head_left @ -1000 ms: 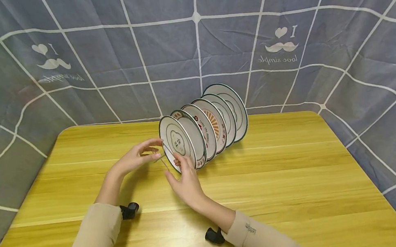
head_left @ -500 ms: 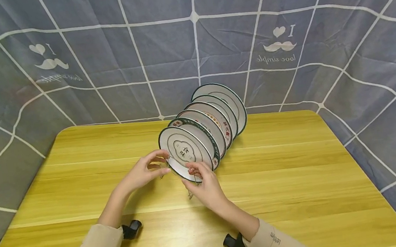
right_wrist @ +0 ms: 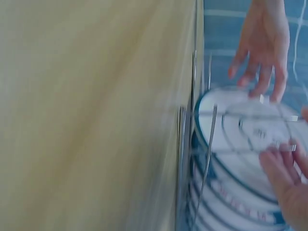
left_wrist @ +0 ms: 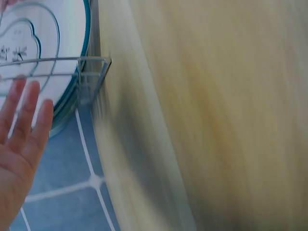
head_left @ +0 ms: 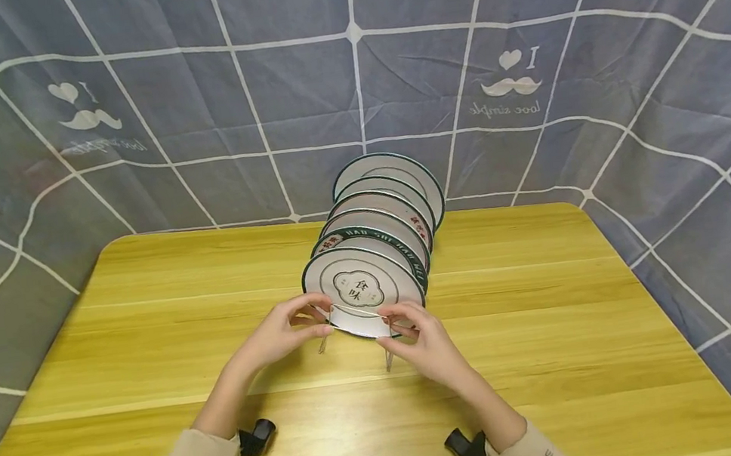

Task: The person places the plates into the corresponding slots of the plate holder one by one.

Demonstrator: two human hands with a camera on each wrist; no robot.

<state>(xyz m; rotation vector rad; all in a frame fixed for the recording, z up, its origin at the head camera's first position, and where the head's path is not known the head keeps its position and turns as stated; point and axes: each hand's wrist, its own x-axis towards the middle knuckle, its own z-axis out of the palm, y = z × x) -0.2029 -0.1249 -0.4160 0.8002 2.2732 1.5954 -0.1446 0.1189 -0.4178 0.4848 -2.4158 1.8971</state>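
Several round plates stand on edge in a row in a wire dish rack (left_wrist: 94,58). The front plate (head_left: 358,290) is white with a dark green rim and a lobed emblem with two characters. Behind it, another plate (head_left: 389,238) shows a lettered green band. My left hand (head_left: 291,332) pinches the left end of the rack's front wire between thumb and fingers. At the right end, my right hand (head_left: 423,341) grips the same wire frame. Thin metal legs (right_wrist: 210,139) of the rack show in the right wrist view. Plates hide most of the rack.
A yellow wood-grain table (head_left: 556,326) lies under the rack. Grey cloth (head_left: 186,105) with white grid lines hangs behind and at both sides, close to the rearmost plate (head_left: 392,164). A black wrist mount (head_left: 257,439) sits on each forearm.
The rack and its plates have swung round, with the front end moving right and toward me, so the row now points more straight at me. Both hands moved along with it.
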